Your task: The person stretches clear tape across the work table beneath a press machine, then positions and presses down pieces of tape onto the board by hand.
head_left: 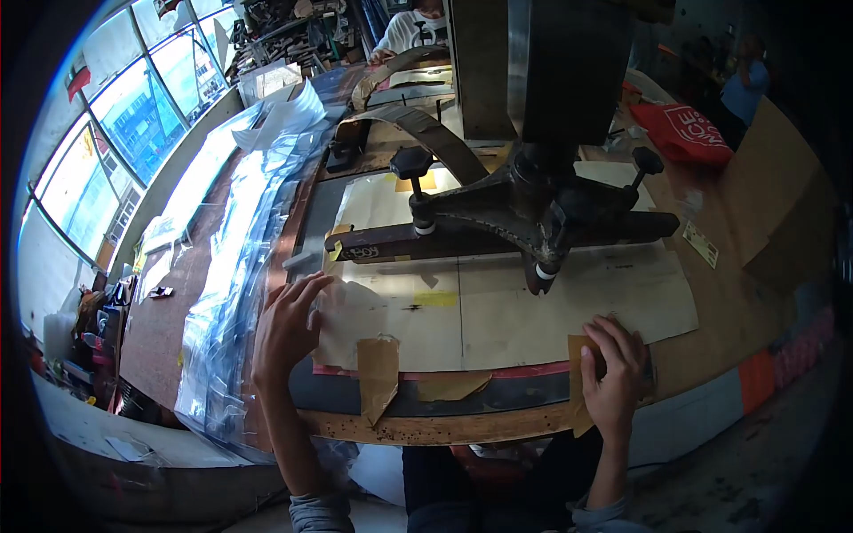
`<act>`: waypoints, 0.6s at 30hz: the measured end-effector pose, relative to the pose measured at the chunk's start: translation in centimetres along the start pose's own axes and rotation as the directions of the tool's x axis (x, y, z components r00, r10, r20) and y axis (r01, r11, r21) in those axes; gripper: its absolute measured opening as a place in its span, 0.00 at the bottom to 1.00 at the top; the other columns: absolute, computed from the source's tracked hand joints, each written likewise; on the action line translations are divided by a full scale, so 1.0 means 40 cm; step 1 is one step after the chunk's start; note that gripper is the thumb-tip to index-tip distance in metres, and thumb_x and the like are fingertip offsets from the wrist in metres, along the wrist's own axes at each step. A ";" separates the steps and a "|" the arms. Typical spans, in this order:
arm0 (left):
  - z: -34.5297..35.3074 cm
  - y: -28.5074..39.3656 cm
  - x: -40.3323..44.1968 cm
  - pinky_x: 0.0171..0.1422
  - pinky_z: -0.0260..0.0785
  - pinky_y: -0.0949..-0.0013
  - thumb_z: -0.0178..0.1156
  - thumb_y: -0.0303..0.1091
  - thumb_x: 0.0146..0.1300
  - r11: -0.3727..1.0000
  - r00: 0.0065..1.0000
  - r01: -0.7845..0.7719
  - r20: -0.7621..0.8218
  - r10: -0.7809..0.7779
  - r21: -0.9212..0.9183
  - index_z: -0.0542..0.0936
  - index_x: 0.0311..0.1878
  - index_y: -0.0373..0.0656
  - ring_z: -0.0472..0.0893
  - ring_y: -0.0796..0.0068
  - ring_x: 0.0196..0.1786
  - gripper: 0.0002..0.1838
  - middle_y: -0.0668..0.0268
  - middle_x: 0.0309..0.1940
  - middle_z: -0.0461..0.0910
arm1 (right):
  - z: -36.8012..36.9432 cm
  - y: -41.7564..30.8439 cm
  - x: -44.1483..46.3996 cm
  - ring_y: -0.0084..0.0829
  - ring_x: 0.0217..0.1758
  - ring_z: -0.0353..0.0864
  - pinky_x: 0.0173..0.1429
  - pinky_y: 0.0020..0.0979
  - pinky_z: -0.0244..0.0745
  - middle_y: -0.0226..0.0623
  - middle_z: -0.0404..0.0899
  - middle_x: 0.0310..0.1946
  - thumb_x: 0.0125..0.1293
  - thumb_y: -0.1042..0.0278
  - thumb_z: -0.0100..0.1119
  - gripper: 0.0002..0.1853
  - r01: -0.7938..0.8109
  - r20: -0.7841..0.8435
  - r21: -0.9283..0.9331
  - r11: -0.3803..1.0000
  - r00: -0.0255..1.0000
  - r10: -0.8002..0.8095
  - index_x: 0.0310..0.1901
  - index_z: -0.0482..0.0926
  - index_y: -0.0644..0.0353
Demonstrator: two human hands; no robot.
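A wide cream sheet [524,320] with a dark line down its middle lies under a black metal press head [533,209]. My left hand [291,324] rests at the sheet's left edge, fingers stretched out and holding nothing. Beside the front right edge is my right hand [613,373], its fingers bent and the thumb apart, touching a brown tape strip [579,391]. Another brown tape piece [378,377] hangs over the front edge. A dark bar [498,240] with white writing crosses the sheet beneath the press arms. A yellow patch [435,299] marks the sheet.
Clear plastic sheets [235,266] lie along the left on a reddish board [164,324]. A red bag [684,133] and a cardboard piece [782,195] stand at the right. Another person [413,35] is at the back, and one more person [745,84] at far right.
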State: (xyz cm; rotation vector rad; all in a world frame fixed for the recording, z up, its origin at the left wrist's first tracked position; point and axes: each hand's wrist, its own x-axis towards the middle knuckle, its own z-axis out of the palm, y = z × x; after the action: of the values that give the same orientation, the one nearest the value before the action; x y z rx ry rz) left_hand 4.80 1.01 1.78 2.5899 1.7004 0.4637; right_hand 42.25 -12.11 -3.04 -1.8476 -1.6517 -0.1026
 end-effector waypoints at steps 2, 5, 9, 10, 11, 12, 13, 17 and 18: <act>0.005 -0.002 0.000 0.63 0.62 0.61 0.60 0.20 0.49 1.000 1.000 0.025 -0.016 -0.025 -0.010 0.75 0.56 0.48 0.75 0.62 0.58 0.27 0.62 0.55 0.77 | -0.002 -0.001 0.004 0.37 0.61 0.71 0.68 0.52 0.54 0.34 0.75 0.53 0.61 0.71 0.57 0.13 -0.016 0.012 0.005 1.000 1.000 0.016 0.48 0.77 0.56; 0.010 -0.010 -0.001 0.61 0.64 0.61 0.60 0.21 0.50 1.000 0.999 0.024 -0.025 -0.024 -0.002 0.75 0.56 0.48 0.77 0.63 0.56 0.26 0.63 0.53 0.78 | -0.005 -0.005 0.008 0.37 0.62 0.70 0.69 0.52 0.52 0.34 0.74 0.55 0.60 0.72 0.57 0.13 -0.041 0.039 0.016 0.999 0.998 0.040 0.48 0.76 0.57; 0.014 -0.006 0.003 0.59 0.66 0.61 0.60 0.23 0.52 0.998 0.999 0.028 -0.020 -0.027 0.051 0.75 0.55 0.49 0.79 0.64 0.52 0.24 0.64 0.51 0.79 | -0.009 -0.010 0.011 0.37 0.63 0.69 0.69 0.51 0.51 0.35 0.74 0.56 0.60 0.73 0.57 0.13 -0.034 0.058 0.018 0.999 0.998 0.032 0.48 0.76 0.57; 0.014 -0.004 0.005 0.58 0.67 0.61 0.60 0.23 0.52 0.998 1.000 0.025 -0.019 -0.024 0.065 0.75 0.55 0.49 0.79 0.64 0.51 0.24 0.64 0.51 0.79 | -0.009 -0.010 0.012 0.37 0.63 0.69 0.70 0.51 0.51 0.35 0.74 0.56 0.60 0.73 0.57 0.13 -0.034 0.060 0.019 0.999 0.998 0.032 0.48 0.75 0.57; 0.014 0.000 0.006 0.57 0.67 0.61 0.60 0.23 0.52 0.998 0.999 0.019 -0.028 -0.017 0.067 0.75 0.54 0.49 0.79 0.64 0.50 0.23 0.65 0.49 0.79 | -0.010 -0.010 0.012 0.37 0.63 0.69 0.70 0.51 0.51 0.35 0.74 0.56 0.60 0.73 0.57 0.13 -0.033 0.061 0.015 0.999 0.998 0.032 0.48 0.75 0.57; 0.014 0.004 0.007 0.55 0.67 0.62 0.60 0.23 0.52 0.998 0.999 0.012 -0.039 -0.010 0.069 0.76 0.53 0.49 0.79 0.64 0.49 0.22 0.65 0.48 0.80 | -0.010 -0.011 0.012 0.37 0.64 0.69 0.69 0.51 0.51 0.35 0.74 0.56 0.60 0.73 0.57 0.13 -0.032 0.061 0.011 0.999 0.998 0.031 0.48 0.75 0.57; 0.014 0.005 0.007 0.54 0.67 0.62 0.60 0.23 0.52 0.997 0.999 0.006 -0.050 -0.003 0.071 0.76 0.53 0.49 0.79 0.64 0.48 0.22 0.65 0.46 0.80 | -0.009 -0.011 0.013 0.37 0.64 0.69 0.69 0.51 0.51 0.35 0.74 0.56 0.60 0.74 0.57 0.13 -0.031 0.061 0.006 1.000 0.998 0.030 0.48 0.75 0.58; 0.028 -0.005 0.008 0.52 0.67 0.61 0.59 0.21 0.51 0.999 0.996 0.007 -0.091 -0.004 0.032 0.79 0.48 0.47 0.77 0.64 0.44 0.19 0.66 0.39 0.78 | -0.009 -0.011 0.012 0.38 0.64 0.69 0.69 0.51 0.51 0.36 0.74 0.56 0.60 0.74 0.57 0.13 -0.023 0.056 0.007 1.000 0.998 0.023 0.48 0.76 0.58; 0.031 -0.007 0.010 0.51 0.67 0.61 0.59 0.21 0.50 1.000 0.994 0.008 -0.106 -0.005 0.027 0.80 0.46 0.47 0.77 0.64 0.44 0.18 0.66 0.37 0.78 | -0.008 -0.011 0.012 0.38 0.64 0.69 0.69 0.51 0.51 0.36 0.74 0.55 0.60 0.74 0.57 0.13 -0.023 0.055 0.005 1.000 0.998 0.023 0.47 0.76 0.58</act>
State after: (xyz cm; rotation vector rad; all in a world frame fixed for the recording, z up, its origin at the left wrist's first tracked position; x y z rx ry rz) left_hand 5.00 1.67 0.65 2.6228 1.7580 0.5925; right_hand 42.05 -11.85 -2.39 -1.8803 -1.6658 -0.0370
